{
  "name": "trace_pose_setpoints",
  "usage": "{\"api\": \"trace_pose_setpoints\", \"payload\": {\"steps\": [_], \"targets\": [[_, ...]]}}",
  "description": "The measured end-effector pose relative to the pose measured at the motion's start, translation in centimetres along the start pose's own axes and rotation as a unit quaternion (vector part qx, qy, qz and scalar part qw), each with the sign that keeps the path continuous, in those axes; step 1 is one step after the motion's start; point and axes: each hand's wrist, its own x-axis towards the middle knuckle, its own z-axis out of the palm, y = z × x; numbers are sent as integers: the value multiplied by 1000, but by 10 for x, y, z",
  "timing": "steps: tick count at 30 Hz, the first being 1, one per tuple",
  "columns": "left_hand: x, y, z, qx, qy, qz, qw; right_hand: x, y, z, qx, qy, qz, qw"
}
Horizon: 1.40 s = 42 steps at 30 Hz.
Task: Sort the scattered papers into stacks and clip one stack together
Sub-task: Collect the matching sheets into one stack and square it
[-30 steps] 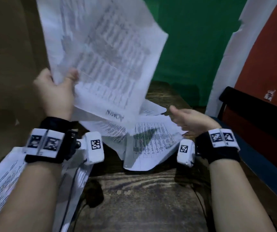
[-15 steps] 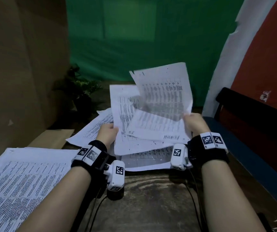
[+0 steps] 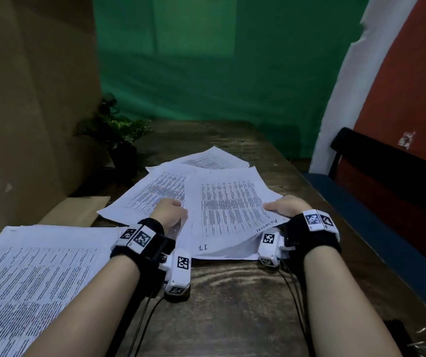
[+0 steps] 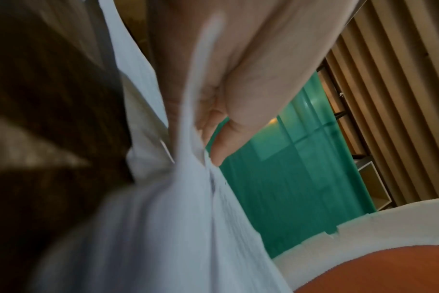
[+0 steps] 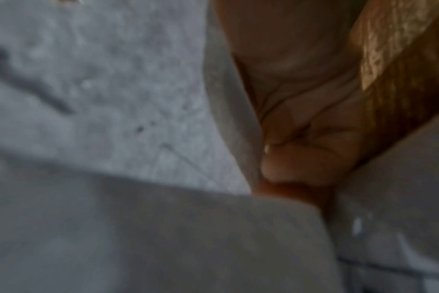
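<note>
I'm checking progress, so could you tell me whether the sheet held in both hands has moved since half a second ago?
Yes: the sheet has come down toward the wooden table.

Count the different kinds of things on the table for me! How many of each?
Piles of white printed paper sheets: 2 (near-left stack, scattered middle pile)
Small green potted plant: 1
Flat brown cardboard piece: 1
Hands gripping paper: 2 (left hand, right hand)
Total: 6
</note>
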Motion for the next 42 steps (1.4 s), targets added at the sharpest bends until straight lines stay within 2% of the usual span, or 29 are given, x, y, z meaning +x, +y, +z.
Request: {"api": "trace_pose_setpoints", "payload": {"steps": [4,6,7,8,10,13,16,19,20,22,24,27,29,34,36,39,40,42], "targets": [[25,-5,-43,-23,136,-57,989,-12,-6,-8,-76,-15,-12,997],[65,-32,-70,-11,225,-96,970,-18,-11,-13,-94,-9,-11,995],[67,-33,-77,-36,249,-116,961,-20,-14,-17,-104,-4,-11,995],[42,-19,-78,-63,262,-132,954,-20,-16,-21,-112,-1,-10,994],[20,-7,-76,-107,250,-133,953,-23,-20,-29,-100,10,-18,995],[25,-8,-82,-183,262,-136,938,-27,-27,-40,68,-10,-51,996],[35,-16,-91,-159,271,-174,933,-51,-39,-54,247,-50,-130,959],[23,-8,-87,-140,191,-173,956,-68,-51,-54,297,-98,-193,930],[21,-7,-86,-127,174,-166,962,-68,-54,-48,283,-107,-198,932],[23,-7,-87,-100,173,-149,968,-57,-55,-29,203,-125,-171,956],[27,-12,-94,-124,180,-148,964,-43,-52,-10,40,-122,-135,982],[28,-14,-95,-122,168,-151,966,-27,-48,7,-188,-86,-111,972],[24,-13,-89,-71,124,-149,979,-21,-45,11,-248,-80,-103,960],[8,-2,-78,-24,34,-112,993,-15,-45,14,-252,-72,-87,961],[6,-3,-72,14,40,-67,997,-17,-47,15,-251,-65,-86,962],[0,7,-65,25,104,42,993,-19,-49,16,-248,-53,-92,963],[-5,17,-63,68,145,94,983,-19,-49,16,-238,-49,-93,966],[-17,39,-63,143,243,229,932,-19,-50,15,-172,-49,-91,980]]}}
